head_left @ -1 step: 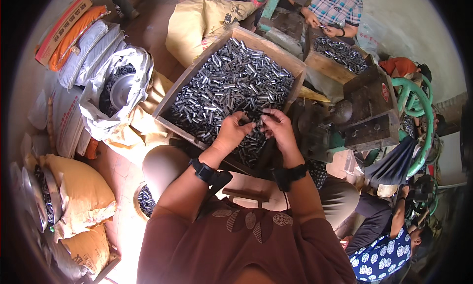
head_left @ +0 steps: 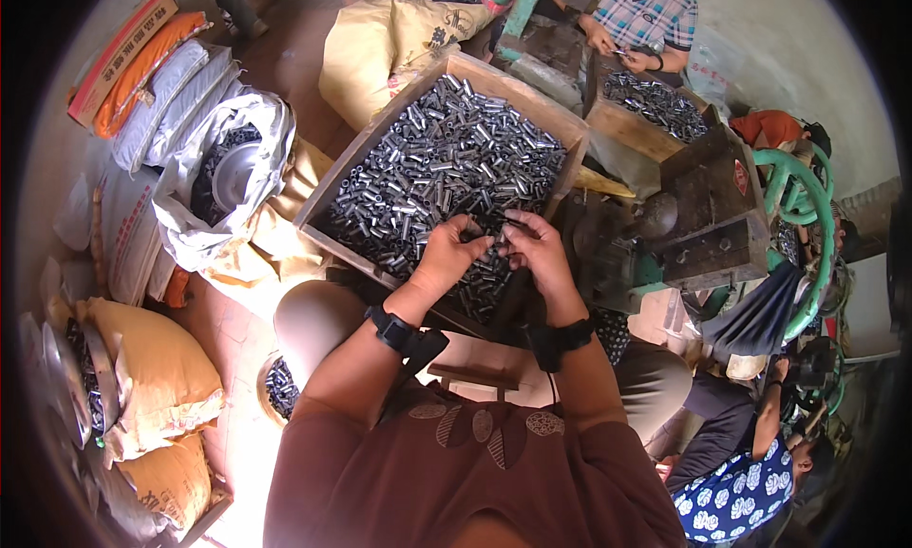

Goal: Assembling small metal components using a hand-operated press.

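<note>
barely any change there: both hands sit where they were, the left hand (head_left: 446,258) and right hand (head_left: 534,244) meeting fingertip to fingertip, so the handling runs on in the same spot. fingers narrow and curled on each; can't tell what they grip. below, small metal tubes (head_left: 446,159) heap inside the wooden box (head_left: 532,109).
</note>
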A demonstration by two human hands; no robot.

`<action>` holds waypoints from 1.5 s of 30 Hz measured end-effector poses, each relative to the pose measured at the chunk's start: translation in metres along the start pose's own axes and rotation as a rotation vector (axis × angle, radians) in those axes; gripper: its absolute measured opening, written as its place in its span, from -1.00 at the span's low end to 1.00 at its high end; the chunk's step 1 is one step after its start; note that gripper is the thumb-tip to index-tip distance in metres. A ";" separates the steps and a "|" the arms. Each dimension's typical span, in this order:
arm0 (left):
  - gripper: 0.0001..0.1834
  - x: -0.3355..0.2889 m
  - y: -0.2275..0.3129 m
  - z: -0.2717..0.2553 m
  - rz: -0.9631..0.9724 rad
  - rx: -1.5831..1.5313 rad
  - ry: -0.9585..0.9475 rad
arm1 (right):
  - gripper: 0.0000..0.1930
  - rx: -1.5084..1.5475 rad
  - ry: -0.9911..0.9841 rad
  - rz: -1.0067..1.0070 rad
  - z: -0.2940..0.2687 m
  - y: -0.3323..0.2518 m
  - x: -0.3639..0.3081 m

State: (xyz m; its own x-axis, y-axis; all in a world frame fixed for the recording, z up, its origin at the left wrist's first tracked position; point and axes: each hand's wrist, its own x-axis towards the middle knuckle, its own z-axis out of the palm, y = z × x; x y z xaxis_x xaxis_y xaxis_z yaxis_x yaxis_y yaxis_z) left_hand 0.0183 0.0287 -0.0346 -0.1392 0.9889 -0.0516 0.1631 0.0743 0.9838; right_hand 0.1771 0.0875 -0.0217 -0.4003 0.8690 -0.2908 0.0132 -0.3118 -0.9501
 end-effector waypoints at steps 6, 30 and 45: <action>-0.89 -0.016 0.026 0.016 -0.367 -0.463 -0.073 | -0.75 0.048 0.009 -0.016 -0.023 -0.007 -0.037; -0.92 -0.080 0.088 0.167 -0.248 -0.667 -0.336 | -0.82 0.177 0.244 -0.313 -0.141 0.001 -0.180; -0.93 -0.074 0.084 0.156 0.182 -0.277 -0.306 | -0.82 0.221 0.080 -0.224 -0.146 -0.001 -0.178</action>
State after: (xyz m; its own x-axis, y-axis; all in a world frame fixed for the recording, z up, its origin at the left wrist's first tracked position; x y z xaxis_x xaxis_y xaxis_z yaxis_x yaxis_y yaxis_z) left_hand 0.1951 -0.0184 0.0251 0.1697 0.9783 0.1191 -0.1151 -0.1004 0.9883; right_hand 0.3823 -0.0105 0.0146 -0.2976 0.9501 -0.0936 -0.2699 -0.1778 -0.9463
